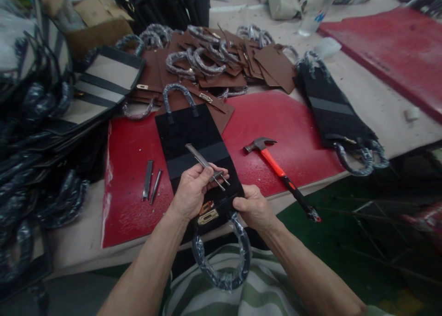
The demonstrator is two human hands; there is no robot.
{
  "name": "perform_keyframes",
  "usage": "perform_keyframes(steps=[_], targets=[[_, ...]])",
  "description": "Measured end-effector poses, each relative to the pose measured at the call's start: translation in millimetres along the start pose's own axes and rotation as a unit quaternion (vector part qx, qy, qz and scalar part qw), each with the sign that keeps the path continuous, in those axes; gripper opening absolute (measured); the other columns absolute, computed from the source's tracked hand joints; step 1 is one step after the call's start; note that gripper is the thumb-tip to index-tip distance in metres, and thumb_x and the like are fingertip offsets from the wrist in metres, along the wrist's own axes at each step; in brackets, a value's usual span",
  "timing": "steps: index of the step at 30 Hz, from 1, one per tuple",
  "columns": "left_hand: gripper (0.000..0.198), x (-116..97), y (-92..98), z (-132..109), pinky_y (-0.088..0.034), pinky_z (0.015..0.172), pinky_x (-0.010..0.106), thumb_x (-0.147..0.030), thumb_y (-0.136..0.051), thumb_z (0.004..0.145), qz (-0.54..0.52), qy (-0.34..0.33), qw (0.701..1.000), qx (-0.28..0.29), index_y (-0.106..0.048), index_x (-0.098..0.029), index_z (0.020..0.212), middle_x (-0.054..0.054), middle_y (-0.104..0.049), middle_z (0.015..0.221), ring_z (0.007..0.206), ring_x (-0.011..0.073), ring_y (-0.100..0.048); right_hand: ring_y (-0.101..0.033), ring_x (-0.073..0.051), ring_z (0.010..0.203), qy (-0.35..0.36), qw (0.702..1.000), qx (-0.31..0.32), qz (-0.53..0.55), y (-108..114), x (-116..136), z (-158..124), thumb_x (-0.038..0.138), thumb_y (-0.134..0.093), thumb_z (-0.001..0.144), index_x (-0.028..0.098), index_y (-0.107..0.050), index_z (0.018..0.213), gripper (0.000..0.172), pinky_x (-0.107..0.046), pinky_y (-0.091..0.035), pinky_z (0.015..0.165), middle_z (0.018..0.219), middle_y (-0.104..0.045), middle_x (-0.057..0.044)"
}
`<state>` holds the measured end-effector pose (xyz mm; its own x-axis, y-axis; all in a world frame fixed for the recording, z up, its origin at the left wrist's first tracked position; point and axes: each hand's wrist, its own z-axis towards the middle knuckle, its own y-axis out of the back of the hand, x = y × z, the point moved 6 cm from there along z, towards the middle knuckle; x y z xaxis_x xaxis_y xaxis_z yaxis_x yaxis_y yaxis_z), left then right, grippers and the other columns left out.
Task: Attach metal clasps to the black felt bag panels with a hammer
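Note:
A black handbag panel (188, 131) lies over the red board's front edge, a plastic-wrapped handle at each end. My left hand (193, 187) is closed around a two-pronged metal punch (202, 159), its prongs over the panel's near part. My right hand (253, 207) grips the panel's right edge, thumb on top. Between the hands, a gold metal clasp plate (207, 216) sits on the panel near the wrapped handle (223, 279), which hangs past the table edge. To the right rests a claw hammer (276, 164) with an orange and black grip.
Two metal rods (148, 180) lie left on the red board (131, 145). Brown leather panels (238, 62) with wrapped handles pile up behind. Stacked black panels (100, 81) crowd the left; other black panels (338, 104) lie right. A second red board (390, 44) and a clear bottle (316, 14) stand farther back.

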<state>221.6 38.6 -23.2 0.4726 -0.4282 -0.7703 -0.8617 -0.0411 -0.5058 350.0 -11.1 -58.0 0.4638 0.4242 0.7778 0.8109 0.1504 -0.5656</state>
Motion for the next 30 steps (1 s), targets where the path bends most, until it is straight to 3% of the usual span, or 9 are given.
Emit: perform_keyframes(steps=[6,17,23,30], targets=[[0.032,7,3.5,4,-0.056,0.081,0.032,-0.043,-0.079,0.074,0.008,0.004,1.000,0.007,-0.066,-0.016,0.086,0.007,-0.076,0.088,0.084,0.0207,-0.074,-0.042,-0.011,0.047,-0.020,0.999,-0.032,0.022,4,-5,0,0.046,-0.082,0.064,0.017,-0.066,0.068,0.033,-0.026,-0.032,0.049,0.053,-0.053,0.003],[0.026,0,-0.5,5,-0.056,0.081,0.031,-0.039,-0.079,0.076,0.021,-0.040,0.999,0.026,-0.070,-0.016,0.084,0.006,-0.077,0.086,0.083,0.0190,-0.073,-0.043,-0.010,0.045,-0.028,0.997,-0.056,0.045,2,-3,3,0.042,-0.084,0.063,0.017,-0.067,0.069,0.031,-0.023,-0.029,0.043,0.055,-0.054,0.002],[0.030,5,3.0,6,-0.056,0.076,0.029,-0.041,-0.079,0.075,0.024,-0.010,1.000,0.001,-0.068,-0.015,0.084,0.007,-0.076,0.086,0.081,0.0194,-0.073,-0.041,-0.010,0.047,-0.018,0.999,-0.046,0.017,2,-3,3,0.047,-0.083,0.064,0.016,-0.066,0.069,0.035,-0.025,-0.034,0.048,0.054,-0.053,0.003],[0.038,12,5.8,11,-0.056,0.074,0.027,-0.044,-0.083,0.068,-0.013,0.039,0.999,-0.011,-0.065,-0.014,0.082,0.007,-0.076,0.084,0.079,0.0191,-0.074,-0.041,-0.010,0.049,-0.006,0.999,-0.043,0.008,3,-1,8,0.043,-0.081,0.067,0.014,-0.069,0.076,0.033,-0.024,-0.031,0.049,0.058,-0.054,0.002]])
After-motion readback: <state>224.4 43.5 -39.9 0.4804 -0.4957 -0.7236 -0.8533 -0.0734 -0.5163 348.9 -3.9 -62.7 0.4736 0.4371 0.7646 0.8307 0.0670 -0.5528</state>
